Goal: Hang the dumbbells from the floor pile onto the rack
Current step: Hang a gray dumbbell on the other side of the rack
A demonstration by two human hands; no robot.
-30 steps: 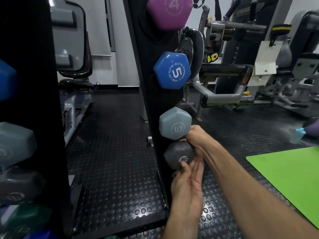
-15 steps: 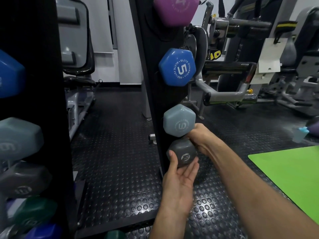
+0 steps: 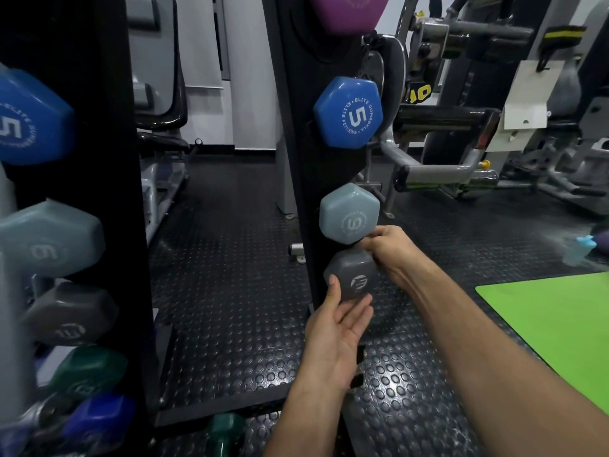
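The black rack [image 3: 296, 179] stands just behind the grip, carrying a blue dumbbell [image 3: 348, 112] and pale grey-blue dumbbell [image 3: 349, 214] above it. The dark grey dumbbell [image 3: 351, 278] sits at the rack's lowest visible slot. The right hand [image 3: 392, 247] curls around its handle; the left hand [image 3: 336, 338] cups its end with relaxed, straight fingers.

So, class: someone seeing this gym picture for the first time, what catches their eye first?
Both hands meet at the grey dumbbell low on the black rack: the right hand grips behind its head, the left hand cups it from below. Above it hangs a bright blue dumbbell marked 5.
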